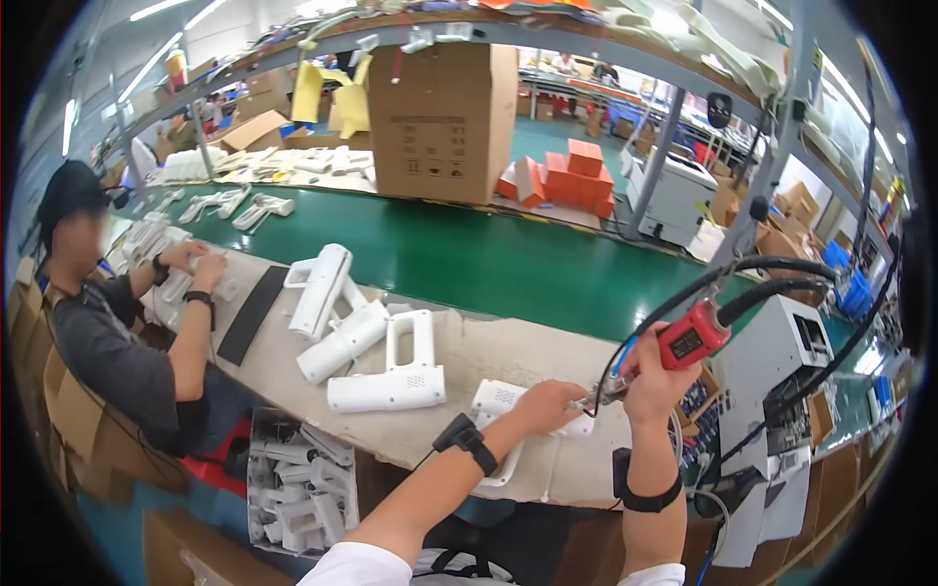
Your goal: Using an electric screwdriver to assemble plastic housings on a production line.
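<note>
My right hand (653, 386) is wrapped round a red power screwdriver (694, 335), its metal nose pointing down and to the left. My left hand (547, 406) lies over a white gun-shaped plastic housing (500, 396) on the bench. Its fingertips are drawn together at the screwdriver's tip; whatever they pinch is too small to make out. The housing's handle loop shows below my left wrist, and my forearm hides part of it. Left of it, several similar white housings (389, 389) lie on the bench.
A co-worker (117, 313) sits at the left, handling pale parts. A box of white housings (303, 488) stands below the bench edge. Behind the beige work mat (459, 342) runs a green bench surface (430, 249) with a big carton (442, 117). Black cables (782, 266) hang at right.
</note>
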Demonstrator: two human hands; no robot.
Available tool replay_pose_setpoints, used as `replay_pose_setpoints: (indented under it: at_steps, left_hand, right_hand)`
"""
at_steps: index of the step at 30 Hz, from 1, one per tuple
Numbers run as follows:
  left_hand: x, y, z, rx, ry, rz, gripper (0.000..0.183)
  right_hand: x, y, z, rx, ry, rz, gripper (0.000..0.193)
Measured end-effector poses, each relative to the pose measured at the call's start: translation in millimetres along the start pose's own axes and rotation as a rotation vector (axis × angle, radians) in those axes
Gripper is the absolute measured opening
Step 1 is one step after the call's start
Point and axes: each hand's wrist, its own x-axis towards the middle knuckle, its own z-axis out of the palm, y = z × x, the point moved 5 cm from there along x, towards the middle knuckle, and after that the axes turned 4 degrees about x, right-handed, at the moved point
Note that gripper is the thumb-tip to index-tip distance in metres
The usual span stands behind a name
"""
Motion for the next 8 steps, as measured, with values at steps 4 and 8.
replay_pose_setpoints:
  at_steps: [4, 8]
  left_hand:
    - [-4, 2, -8, -0.098, -0.008, -0.069, 0.030]
    - [2, -16, 4, -0.058, 0.094, 0.090, 0.033]
  right_hand:
    - [0, 2, 1, 0.054, 0.044, -0.037, 0.005]
    - [4, 1, -4, 0.073, 0.064, -0.053, 0.010]
